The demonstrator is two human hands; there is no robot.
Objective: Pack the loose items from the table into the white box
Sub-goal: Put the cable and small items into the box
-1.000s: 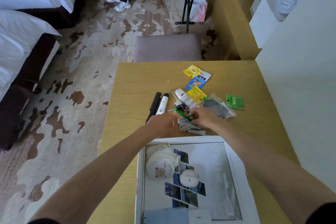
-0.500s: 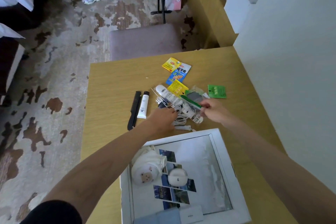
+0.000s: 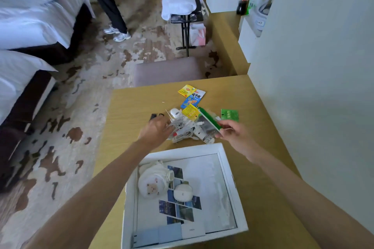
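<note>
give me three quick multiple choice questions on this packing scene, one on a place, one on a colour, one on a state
1. Where does the white box sit relative to the pile of loose items?
A. nearer the person
B. beyond it
C. on the floor

2. What colour is the long thin item in the right hand?
A. red
B. green
C. black

3. What is the left hand doing?
A. resting inside the box
B. reaching onto the pile
C. hanging off the table

Answers:
1 A, the box lies at the near table edge.
2 B, the stick is green.
3 B, its fingers lie on the white cables.
</note>
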